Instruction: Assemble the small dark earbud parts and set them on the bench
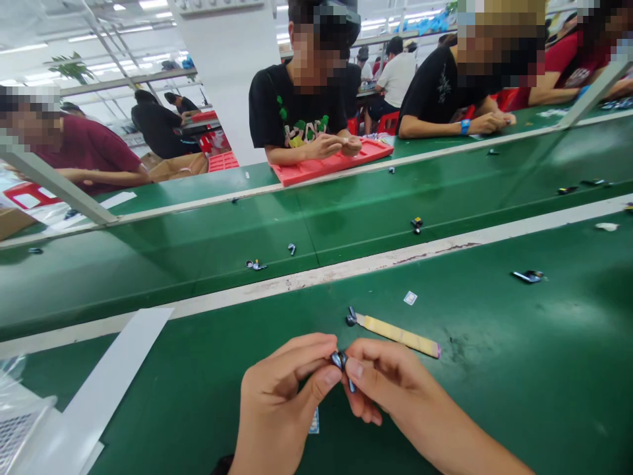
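Item: small dark metallic part (340,361), shiny, rounded at the top with a thin stem running down between the fingers; exact type too small to tell.
Location: held low and centre above the green work surface (494,396), off the surface, at the meeting point of both hands.
Handling, as a judgement: very light; rigid; smooth and glossy, so likely slippery under bare fingertips; small enough to drop or lose easily; best taken by the rounded head with thumb and forefinger, the stem left free.
Left hand (281,409): rises from the bottom edge, back toward the camera; thumb and forefinger closed in a pinch on the left side of the part; remaining fingers curled in.
Right hand (390,389): enters from the lower right, forearm angled across the surface; thumb and forefinger pinch the right side of the part; other fingers folded beneath.
Nearby: 1 flat yellowish strip (398,334) just beyond the hands, with a similar dark piece (351,317) at its left end; 1 small white square label (410,297) further back; scattered small parts on the conveyor belt (198,237); a red tray (329,165) before a seated person opposite.
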`<state>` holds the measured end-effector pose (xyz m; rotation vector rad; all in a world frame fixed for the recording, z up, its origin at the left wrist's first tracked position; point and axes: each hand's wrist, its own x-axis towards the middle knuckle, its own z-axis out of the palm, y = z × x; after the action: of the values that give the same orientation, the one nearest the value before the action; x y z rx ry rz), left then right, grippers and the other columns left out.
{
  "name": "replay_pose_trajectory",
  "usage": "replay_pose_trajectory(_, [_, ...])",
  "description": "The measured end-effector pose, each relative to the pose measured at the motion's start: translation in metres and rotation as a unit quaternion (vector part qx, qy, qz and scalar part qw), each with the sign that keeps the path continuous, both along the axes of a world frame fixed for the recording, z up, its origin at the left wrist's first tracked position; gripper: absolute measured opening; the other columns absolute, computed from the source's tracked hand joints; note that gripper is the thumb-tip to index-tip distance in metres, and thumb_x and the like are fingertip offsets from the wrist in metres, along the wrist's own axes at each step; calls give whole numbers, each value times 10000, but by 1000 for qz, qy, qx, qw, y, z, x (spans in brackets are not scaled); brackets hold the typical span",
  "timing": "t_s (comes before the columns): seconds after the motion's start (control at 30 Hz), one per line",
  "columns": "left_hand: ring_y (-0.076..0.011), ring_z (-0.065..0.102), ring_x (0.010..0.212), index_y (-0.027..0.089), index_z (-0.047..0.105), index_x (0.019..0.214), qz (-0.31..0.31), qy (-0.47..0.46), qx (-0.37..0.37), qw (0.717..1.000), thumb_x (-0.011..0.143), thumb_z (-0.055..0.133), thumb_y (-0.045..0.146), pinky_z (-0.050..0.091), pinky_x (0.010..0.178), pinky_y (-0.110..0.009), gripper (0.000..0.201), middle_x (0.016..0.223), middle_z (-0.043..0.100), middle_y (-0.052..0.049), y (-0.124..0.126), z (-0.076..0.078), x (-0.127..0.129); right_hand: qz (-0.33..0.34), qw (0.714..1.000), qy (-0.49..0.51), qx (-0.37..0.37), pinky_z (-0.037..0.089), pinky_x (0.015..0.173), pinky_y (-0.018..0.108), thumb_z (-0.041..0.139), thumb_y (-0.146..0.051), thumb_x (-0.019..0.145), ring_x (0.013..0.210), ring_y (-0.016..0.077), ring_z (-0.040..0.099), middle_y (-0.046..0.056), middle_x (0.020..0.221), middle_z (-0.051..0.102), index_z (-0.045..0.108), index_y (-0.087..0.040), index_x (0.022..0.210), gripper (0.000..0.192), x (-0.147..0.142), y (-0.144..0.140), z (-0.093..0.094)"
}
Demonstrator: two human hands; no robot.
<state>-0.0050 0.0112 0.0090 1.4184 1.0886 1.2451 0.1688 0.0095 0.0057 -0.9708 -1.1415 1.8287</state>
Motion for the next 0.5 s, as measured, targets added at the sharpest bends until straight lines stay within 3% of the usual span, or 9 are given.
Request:
replay_pose_trajectory(0.37, [-141, 754, 872, 290, 788, 1062, -17, 120, 135, 984, 823, 717, 60, 597, 759, -148, 339, 1013, 797, 5, -1, 2, 4, -9, 1000, -6, 14, 365, 536, 215, 590, -658, 876, 540, 88, 446, -15, 598, 539, 543, -163, 739, 516, 1, 1, 2])
replay_pose_trajectory(0.5, [-103, 734, 725, 243, 784, 1037, 6, 149, 169, 974, 821, 740, 78, 579, 685, -117, 275, 874, 788, 9, 1, 3, 4, 4, 1000, -9, 13, 362, 533, 217, 586, -680, 864, 530, 86, 440, -19, 582, 526, 546, -161, 732, 537, 0, 1, 2])
